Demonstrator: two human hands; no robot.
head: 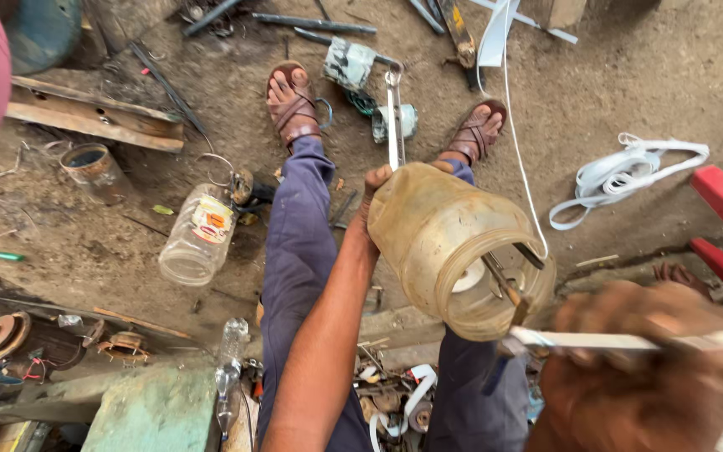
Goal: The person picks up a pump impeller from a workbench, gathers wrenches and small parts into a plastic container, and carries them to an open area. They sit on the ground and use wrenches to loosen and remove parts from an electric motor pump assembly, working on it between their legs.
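left hand (376, 188): fingers clamped on cloudy yellowish plastic jar (449, 243) | right hand (638, 368): blurred, fingers closed around flat white strip (596, 341)

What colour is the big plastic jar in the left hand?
Murky yellowish-brown, translucent: the jar held by the left hand, seen best in the head view.

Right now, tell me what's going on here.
A person sits over a dirt floor littered with scrap. The left hand grips a cloudy plastic jar by its base, mouth tilted toward the camera, with tools poking out. The right hand, blurred, holds a white strip at the jar's mouth. Another clear jar lies beside the leg.
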